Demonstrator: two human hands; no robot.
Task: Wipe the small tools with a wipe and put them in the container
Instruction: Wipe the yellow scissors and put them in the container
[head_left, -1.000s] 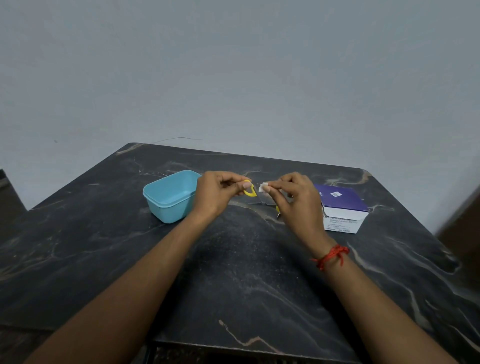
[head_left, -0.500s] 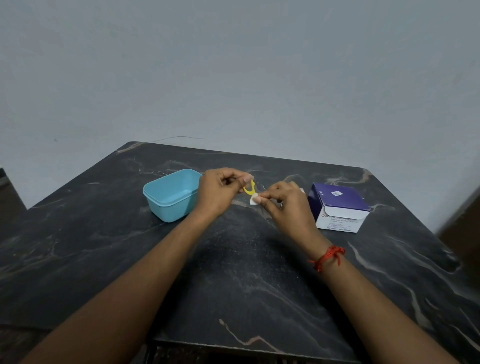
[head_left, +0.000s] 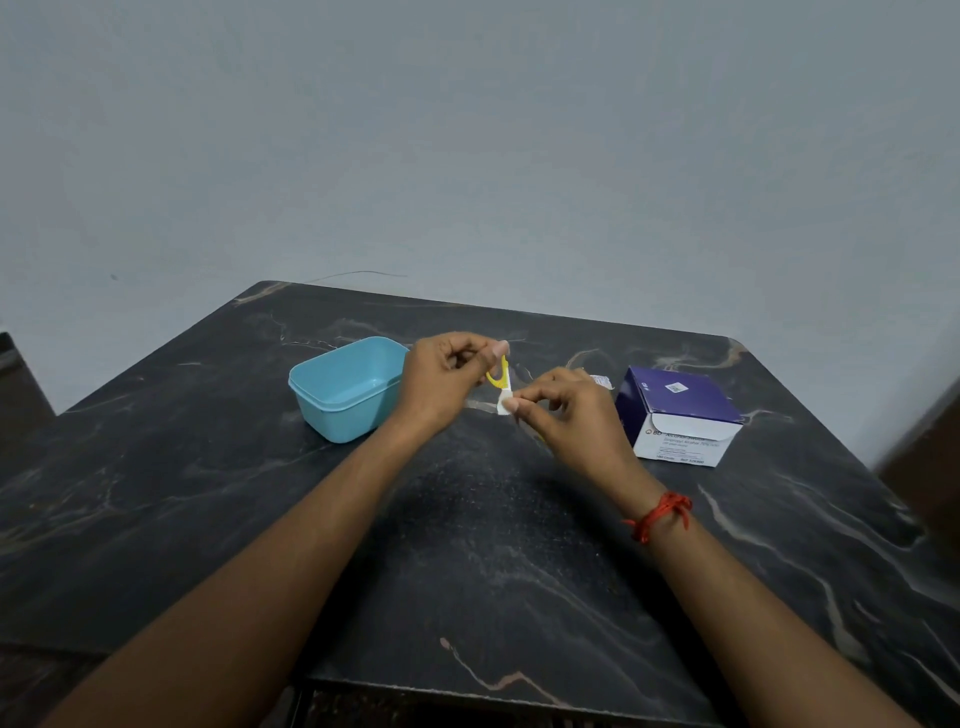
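Wall (head_left: 467, 156), plain grey, fills the upper half behind a dark marbled tabletop (head_left: 467, 545). A purple and white box (head_left: 680, 410) sits on the right and an open light blue container (head_left: 337, 423) on the left, well apart. Between them, above the tabletop, the left hand (head_left: 441, 379) pinches the looped top of a small yellow tool (head_left: 498, 378). Its long axis runs near upright, lower end pointing down into a white wipe (head_left: 504, 404), which the right hand (head_left: 566, 415) pinches around it. A red thread (head_left: 662, 514) circles the right wrist.

A purple-and-white box (head_left: 680, 410) sits on the dark marble-patterned table (head_left: 467, 545), a plain grey wall (head_left: 467, 156) behind.
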